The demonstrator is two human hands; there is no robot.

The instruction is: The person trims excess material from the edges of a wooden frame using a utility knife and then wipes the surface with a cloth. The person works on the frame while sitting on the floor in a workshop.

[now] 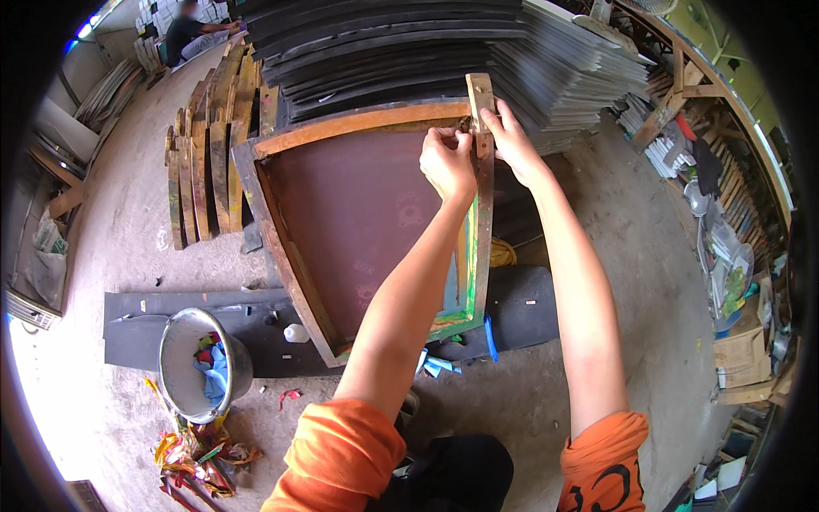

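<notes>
Whatever the left hand (448,162) may pinch hidden by its curled fingers, part of the frame's mesh (341,205) covered by the left forearm (397,316), the mesh's faint marks (415,210) unclear, a distant person (189,36) with head blurred, orange sleeves (341,452) cut off below

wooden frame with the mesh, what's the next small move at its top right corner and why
Perhaps steady the wooden block with the right hand before the left hand works further: the right grips the block, while the left's fingers curl beside it at the wooden frame's corner.
</notes>
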